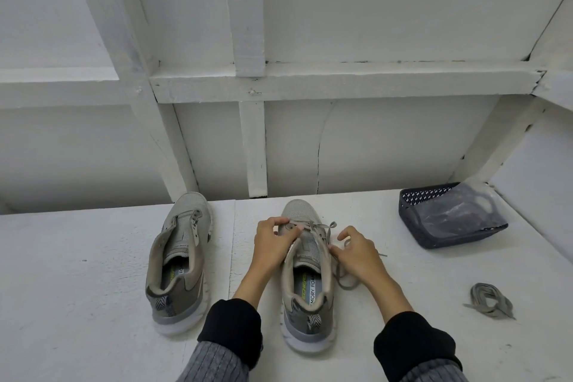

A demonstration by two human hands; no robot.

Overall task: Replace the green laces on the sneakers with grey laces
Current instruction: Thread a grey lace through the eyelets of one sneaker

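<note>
hands (pixel 269 246) hide the eyelets of the right sneaker (pixel 305 282); threading unclear.

— Camera position?
— One head-worn, wide-angle view only, looking forward and down over the white bench (pixel 93 257).
— Proximity?
— Close: both forearms enter from the bottom edge, and the bench fills the lower half.
— Facing?
— Toward the white panelled wall (pixel 372 9) behind the bench, whose straight lines bow near the edges.

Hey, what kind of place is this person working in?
Probably a plain workroom or recording booth: a white painted table set against bare white framed wall panels, holding only the sneakers and a small basket.
</note>
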